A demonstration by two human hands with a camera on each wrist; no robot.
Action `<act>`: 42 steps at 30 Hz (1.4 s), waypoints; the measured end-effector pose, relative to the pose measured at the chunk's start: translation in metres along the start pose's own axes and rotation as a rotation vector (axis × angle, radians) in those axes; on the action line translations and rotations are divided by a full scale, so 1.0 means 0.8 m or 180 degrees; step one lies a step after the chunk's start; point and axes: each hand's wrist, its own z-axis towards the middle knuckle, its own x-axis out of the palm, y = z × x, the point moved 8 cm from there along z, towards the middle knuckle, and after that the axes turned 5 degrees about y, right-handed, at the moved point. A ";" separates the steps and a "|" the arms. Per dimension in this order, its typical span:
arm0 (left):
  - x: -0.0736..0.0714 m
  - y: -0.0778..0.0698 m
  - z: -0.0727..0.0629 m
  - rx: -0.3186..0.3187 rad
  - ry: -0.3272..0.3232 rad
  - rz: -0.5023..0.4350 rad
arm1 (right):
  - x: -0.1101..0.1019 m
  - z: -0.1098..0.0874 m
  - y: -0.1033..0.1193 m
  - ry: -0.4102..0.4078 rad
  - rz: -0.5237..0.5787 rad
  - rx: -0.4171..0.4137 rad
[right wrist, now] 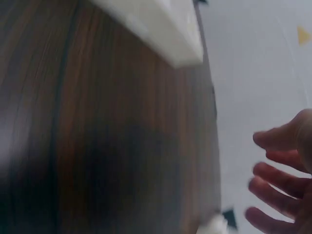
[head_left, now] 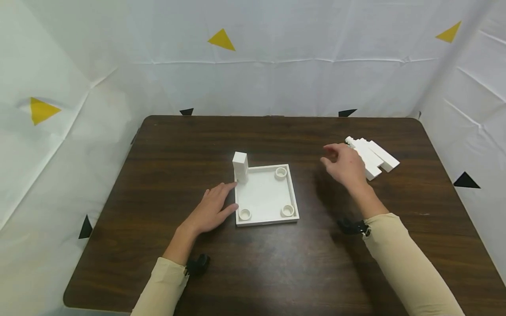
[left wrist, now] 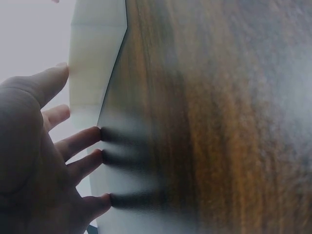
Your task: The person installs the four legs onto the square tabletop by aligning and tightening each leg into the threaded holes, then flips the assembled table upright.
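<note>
Sleeves come in nearest, at 7 and 4 o'clock from the white square tray, which sits flat mid-table, in front of the person. Left hand at 8 o'clock: nothing gripped, fingers spread, thumb and index finger up against the tray's left wall. Reads like bracing, so the tray won't slide; light contact at most, judging by the loose fingers. Ring sockets in three corners, 7, 5 and 1 o'clock. White block stands upright at the 11 o'clock corner, base probably seated in a matching socket; can't see under it. Right hand at 2 o'clock, raised off the table, forearm angled in from 4, fingers gently curved, thumb apart, nothing in the grip. Loose white pieces just beyond it, lying flat side by side, likely parked there to be within reach; part hidden by the hand, so no firm count. White sheet at 12, behind everything, with yellow and black triangles.
</note>
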 end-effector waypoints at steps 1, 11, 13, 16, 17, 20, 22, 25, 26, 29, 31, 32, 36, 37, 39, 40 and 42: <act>0.000 0.000 0.000 0.0005 0.0001 -0.0002 | -0.006 -0.003 -0.014 -0.0067 -0.0109 0.0086; 0.003 0.003 0.000 0.0001 -0.0025 0.0000 | -0.027 -0.018 -0.115 -0.0318 -0.0641 0.0598; 0.003 0.003 -0.001 0.0014 -0.0029 0.0003 | -0.025 -0.021 -0.122 -0.0313 -0.0680 0.0587; 0.003 0.001 -0.002 0.0043 -0.0035 -0.0008 | -0.023 -0.024 -0.128 -0.0351 -0.0701 0.0569; 0.003 0.000 -0.002 0.0044 -0.0032 -0.0010 | -0.023 -0.024 -0.130 -0.0362 -0.0699 0.0570; 0.001 -0.001 -0.003 0.0049 -0.0028 -0.0025 | -0.023 -0.025 -0.131 -0.0383 -0.0672 0.0548; 0.000 -0.001 -0.003 0.0043 -0.0013 -0.0020 | -0.023 -0.025 -0.131 -0.0392 -0.0653 0.0532; -0.001 -0.002 -0.003 0.0051 -0.0004 -0.0032 | -0.024 -0.026 -0.132 -0.0415 -0.0636 0.0523; -0.001 -0.002 -0.003 0.0049 0.0001 -0.0035 | -0.025 -0.026 -0.132 -0.0425 -0.0636 0.0520; -0.001 -0.003 -0.002 0.0099 -0.0031 -0.0043 | -0.027 -0.026 -0.132 -0.0455 -0.0624 0.0511; -0.001 -0.003 -0.002 0.0108 -0.0043 -0.0041 | -0.027 -0.027 -0.132 -0.0465 -0.0620 0.0498; -0.001 -0.003 -0.002 0.0114 -0.0048 -0.0040 | -0.027 -0.028 -0.132 -0.0467 -0.0618 0.0496; 0.001 -0.001 -0.002 0.0084 -0.0025 -0.0046 | -0.025 -0.029 -0.132 -0.0454 -0.0641 0.0496; 0.001 -0.001 -0.002 0.0083 -0.0028 -0.0050 | -0.025 -0.029 -0.131 -0.0453 -0.0651 0.0500; 0.001 0.000 -0.001 0.0079 -0.0034 -0.0041 | -0.025 -0.029 -0.131 -0.0453 -0.0663 0.0514; 0.001 0.001 -0.001 0.0081 -0.0039 -0.0032 | -0.026 -0.030 -0.131 -0.0449 -0.0658 0.0533; 0.001 0.002 0.000 0.0088 -0.0050 -0.0015 | -0.026 -0.030 -0.132 -0.0436 -0.0646 0.0585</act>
